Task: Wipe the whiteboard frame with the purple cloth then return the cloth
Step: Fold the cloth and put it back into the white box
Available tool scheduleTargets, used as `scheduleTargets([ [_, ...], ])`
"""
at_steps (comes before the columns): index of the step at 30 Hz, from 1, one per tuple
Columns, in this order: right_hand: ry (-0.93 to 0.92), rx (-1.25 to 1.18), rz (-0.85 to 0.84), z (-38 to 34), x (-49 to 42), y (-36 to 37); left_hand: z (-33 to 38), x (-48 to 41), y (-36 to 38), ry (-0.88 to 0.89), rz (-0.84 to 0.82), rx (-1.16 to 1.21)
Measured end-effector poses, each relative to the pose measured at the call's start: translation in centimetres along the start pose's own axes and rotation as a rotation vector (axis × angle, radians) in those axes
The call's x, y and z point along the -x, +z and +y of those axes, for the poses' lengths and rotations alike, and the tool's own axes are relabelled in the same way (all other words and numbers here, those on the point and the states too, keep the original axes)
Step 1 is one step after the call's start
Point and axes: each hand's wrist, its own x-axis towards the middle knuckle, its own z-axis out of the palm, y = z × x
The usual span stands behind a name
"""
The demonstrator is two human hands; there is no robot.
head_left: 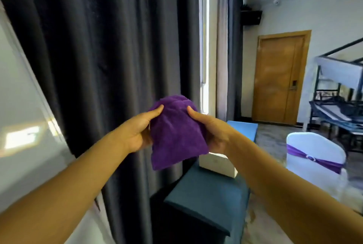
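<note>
Standing between a dark curtain (102, 57) and a teal tabletop (204, 200), the person holds the task's cloth out in front, clear of every surface. The whiteboard (21, 96) fills the left edge of the view, its pale frame (38, 84) running diagonally beside the curtain, well apart from the cloth. A wooden door (280, 78) and a white-covered chair (316, 155) with a purple sash occupy the right background; a white box (218, 165) rests on the tabletop just below the hands. The purple cloth (176, 135), bunched and hanging loosely, is gripped on both sides: the left hand (138, 127) pinches its left edge with thumb on top and fingers closed underneath, and the right hand (211, 129) clamps the opposite edge likewise. Neither hand is open. Nothing shows whether the frame is already wiped; the step appears to be gathering or folding the cloth. If wiping lies ahead, the next move calls for a swing left to press the cloth on the frame; otherwise, for lowering it to its resting place, which cannot be identified.
</note>
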Motion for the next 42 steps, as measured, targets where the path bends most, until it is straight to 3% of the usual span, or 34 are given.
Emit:
scheduleTargets([
  [4, 0.035, 0.009, 0.156, 2.1, 6.8, -13.1, -10.0, -4.6, 10.3, -0.299, -0.246, 0.041],
  [8, 0.122, -0.025, 0.404, 4.3, 11.6, -23.0, -17.8, -7.9, 19.5, -0.299, -0.425, 0.256],
  [15, 0.173, -0.244, 0.577, 8.4, 13.5, -35.3, -27.5, -14.2, 29.5, -0.382, -0.244, 0.338],
  [23, 0.300, -0.453, 0.526, 11.5, 5.7, -50.3, -34.3, -28.8, 34.0, -0.557, -0.148, 0.206],
  [31, 0.436, -0.526, 0.410, 9.9, -6.5, -66.6, -39.3, -46.6, 37.4, -0.559, 0.024, 0.330],
  [37, 0.546, -0.580, 0.337, 9.2, -13.0, -74.8, -40.9, -55.5, 39.4, -0.551, 0.120, 0.369],
  [42, 0.689, -0.541, 0.237, 10.6, -20.8, -80.2, -42.3, -61.6, 39.1, -0.489, 0.304, 0.388],
])
